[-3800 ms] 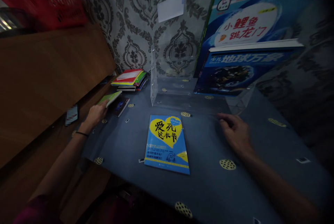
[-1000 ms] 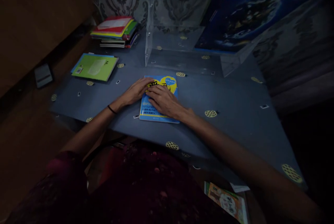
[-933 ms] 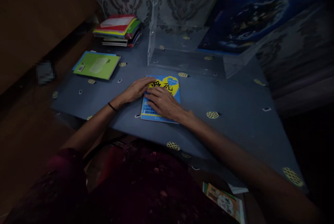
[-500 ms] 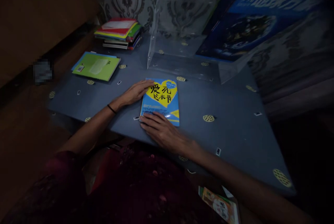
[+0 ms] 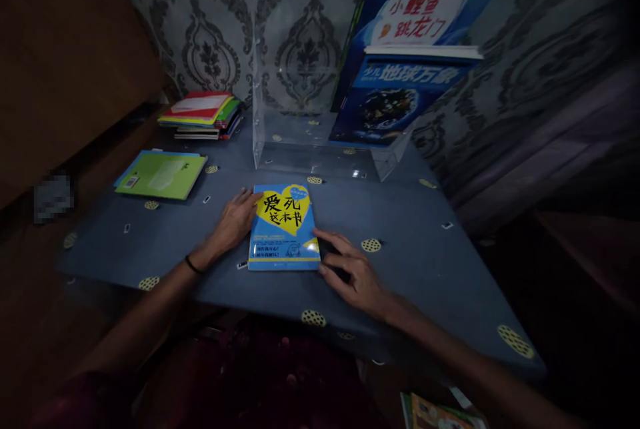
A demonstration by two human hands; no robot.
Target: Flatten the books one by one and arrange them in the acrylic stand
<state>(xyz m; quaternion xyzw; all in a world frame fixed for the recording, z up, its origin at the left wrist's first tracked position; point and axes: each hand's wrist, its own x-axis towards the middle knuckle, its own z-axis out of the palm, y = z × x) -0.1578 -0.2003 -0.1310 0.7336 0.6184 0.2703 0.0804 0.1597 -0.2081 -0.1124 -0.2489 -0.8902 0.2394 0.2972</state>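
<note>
A blue book [image 5: 283, 245] with a yellow heart and black Chinese characters on its cover lies flat and closed on the table. My left hand [image 5: 235, 221] rests along its left side, fingers stretched out, the tips touching the upper left of the cover. At the book's lower right edge is my right hand [image 5: 356, 277], with thumb and forefinger apart and their tips against the edge. Neither hand is wrapped round the book.
The table [image 5: 400, 295] has a blue-grey cloth with pineapple prints. A green book [image 5: 163, 175] and a stack of books [image 5: 203, 112] lie at left. Behind, a clear acrylic stand [image 5: 257, 122] holds large upright books [image 5: 395, 105]. More books [image 5: 440, 414] sit below the front edge.
My right hand has moved off the lower cover to the book's right edge, uncovering the print there. My left hand stays at the left side. The camera view has tilted up.
</note>
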